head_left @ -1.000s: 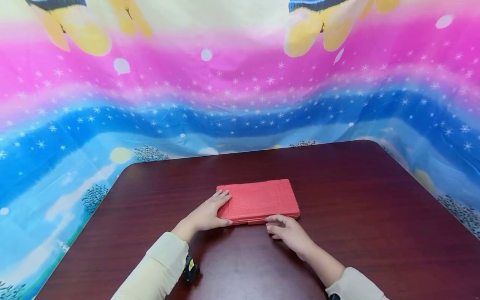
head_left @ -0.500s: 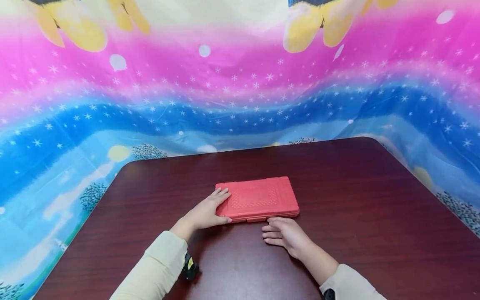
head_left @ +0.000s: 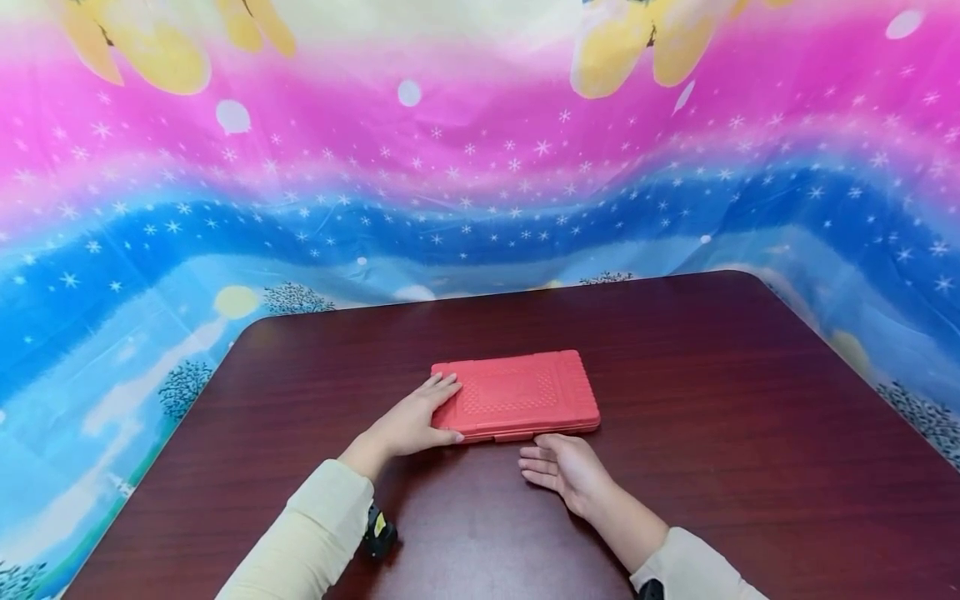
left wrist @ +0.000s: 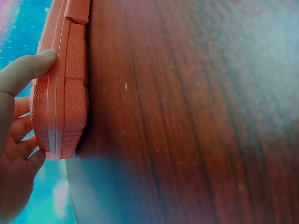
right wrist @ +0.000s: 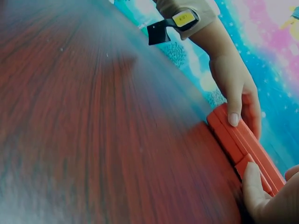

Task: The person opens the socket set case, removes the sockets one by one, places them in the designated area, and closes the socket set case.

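A red plastic case with a textured lid lies flat and closed on the table. My left hand holds its left end, the thumb on the front edge and the other fingers spread over the lid and end. At the front sits a latch. In the right wrist view, my right thumb touches the latch. The fingers of my right hand point left, loosely extended in front of the case. What the case contains is hidden.
The dark reddish-brown table has rounded far corners. Behind it hangs a pink and blue cloth printed with snowflakes. A black wrist device hangs beneath my left sleeve.
My right hand has turned and slid slightly left and down along the front edge, its fingers straightening. The left hand and the case stay in place on the table.
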A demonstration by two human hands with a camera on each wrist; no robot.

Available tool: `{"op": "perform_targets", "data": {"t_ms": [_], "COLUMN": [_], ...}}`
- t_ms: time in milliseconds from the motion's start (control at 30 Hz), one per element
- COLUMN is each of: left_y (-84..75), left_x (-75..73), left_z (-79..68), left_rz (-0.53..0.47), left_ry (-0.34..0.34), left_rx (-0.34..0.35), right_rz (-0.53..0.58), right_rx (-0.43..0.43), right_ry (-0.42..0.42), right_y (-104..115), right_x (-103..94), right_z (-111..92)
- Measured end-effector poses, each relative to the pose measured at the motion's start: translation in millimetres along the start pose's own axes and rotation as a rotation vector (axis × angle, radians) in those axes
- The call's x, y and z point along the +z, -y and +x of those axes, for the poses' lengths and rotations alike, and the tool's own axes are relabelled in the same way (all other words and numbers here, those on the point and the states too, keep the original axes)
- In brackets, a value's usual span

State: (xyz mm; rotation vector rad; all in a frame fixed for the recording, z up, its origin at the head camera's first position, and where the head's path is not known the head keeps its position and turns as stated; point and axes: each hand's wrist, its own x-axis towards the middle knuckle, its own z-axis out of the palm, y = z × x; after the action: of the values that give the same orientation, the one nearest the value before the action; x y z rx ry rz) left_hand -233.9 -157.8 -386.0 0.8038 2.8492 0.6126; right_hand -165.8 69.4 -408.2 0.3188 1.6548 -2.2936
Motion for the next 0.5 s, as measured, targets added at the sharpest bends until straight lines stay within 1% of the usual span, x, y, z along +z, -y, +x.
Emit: {"op": "perform_targets", "data": {"t_ms": [200,400,500], "left_y": [-0.9,1.8,4.0], "left_x": [-2.7,-2.8,-3.7], "left_z": [-0.9,-1.5,0.1], "left_rz": [-0.015,-0.01,0.006], "left_ry": [0.002,0.01,0.003], "left_rx": [0.005,0.017,0.034], "right_rz": [0.018,0.129,0.182], "right_rx": [0.003,0.015,0.001], "right_ry": [-0.033,-0.049,-0.054], "right_y": [-0.7,-2.8,-2.8], "right_x": [4.2,7.1,10.8], "right_z": [0.8,1.8,1.8]}}
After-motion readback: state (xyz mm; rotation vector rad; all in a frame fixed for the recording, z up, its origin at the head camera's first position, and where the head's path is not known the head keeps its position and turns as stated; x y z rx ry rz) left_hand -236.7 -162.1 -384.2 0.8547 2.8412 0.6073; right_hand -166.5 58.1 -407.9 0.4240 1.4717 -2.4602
